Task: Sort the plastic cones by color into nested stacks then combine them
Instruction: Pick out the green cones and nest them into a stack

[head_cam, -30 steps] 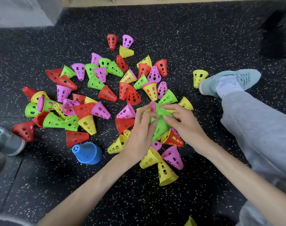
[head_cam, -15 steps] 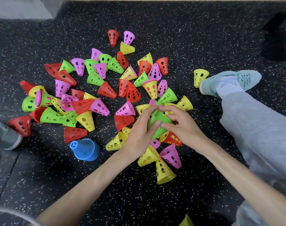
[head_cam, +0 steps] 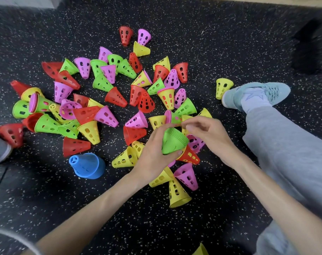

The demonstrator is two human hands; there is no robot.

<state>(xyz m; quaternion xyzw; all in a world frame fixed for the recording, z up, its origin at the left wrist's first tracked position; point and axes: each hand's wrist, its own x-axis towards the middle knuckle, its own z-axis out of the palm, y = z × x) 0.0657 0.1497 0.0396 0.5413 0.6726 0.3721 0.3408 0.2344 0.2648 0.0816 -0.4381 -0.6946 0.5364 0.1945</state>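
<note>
The left hand (head_cam: 154, 155) has its grip curled round a green stack (head_cam: 172, 141), wide mouth tilted up and right. The right hand (head_cam: 209, 134) hovers just above that mouth, fingers loosely bent, apparently empty. Beyond, loose green cones (head_cam: 186, 107) lie among red, pink and yellow ones across the floor (head_cam: 220, 43).

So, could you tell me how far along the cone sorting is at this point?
Early on. Done: a blue stack stands on the floor. In hand: the left hand grips a nested green stack, with the right hand just above its rim. Left: most red, pink, yellow and green cones lie loose, such as a red cone and a yellow cone. Combining has not begun.
</note>
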